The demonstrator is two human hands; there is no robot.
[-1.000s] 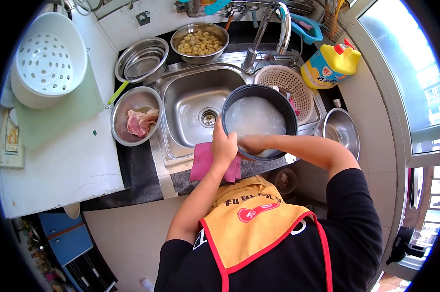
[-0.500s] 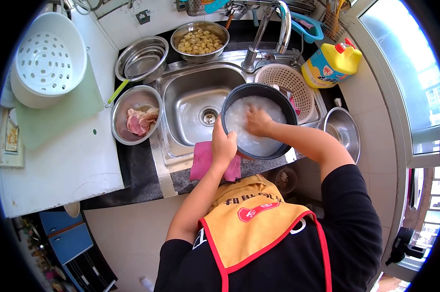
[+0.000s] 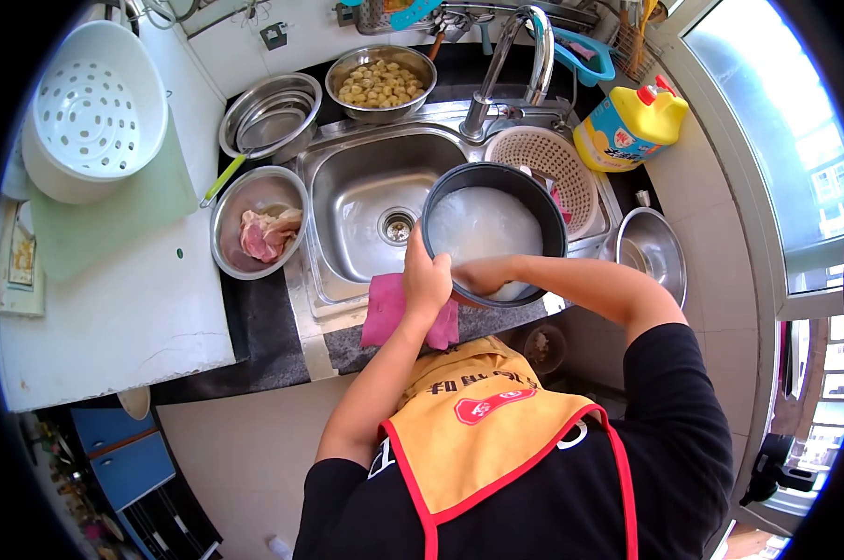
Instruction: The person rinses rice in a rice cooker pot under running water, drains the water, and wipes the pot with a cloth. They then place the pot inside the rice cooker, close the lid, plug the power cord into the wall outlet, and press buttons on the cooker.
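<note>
A dark inner pot (image 3: 555,224) with cloudy whitish water (image 3: 489,224) in it stands at the sink's right side, partly over the basin. My left hand (image 3: 429,278) grips its rim at the near left, thumb toward the inside. Inside the pot, my right hand (image 3: 485,274) is dipped in the water by the near wall; its fingers are hidden there. What lies under the cloudy water cannot be made out. A pink cloth (image 3: 385,310) lies on the counter edge below my left hand.
Left of the steel sink (image 3: 352,187) is a bowl of raw meat (image 3: 268,233). Behind stand a metal strainer (image 3: 271,117) and a bowl of pale yellowish pieces (image 3: 380,84). The faucet (image 3: 483,103), a beige colander (image 3: 571,173), a yellow jug (image 3: 632,121) and a steel bowl (image 3: 665,252) surround the pot.
My right hand has moved from the middle of the pot toward its near wall, fingers now lower in the water. My left hand keeps its hold on the rim.
</note>
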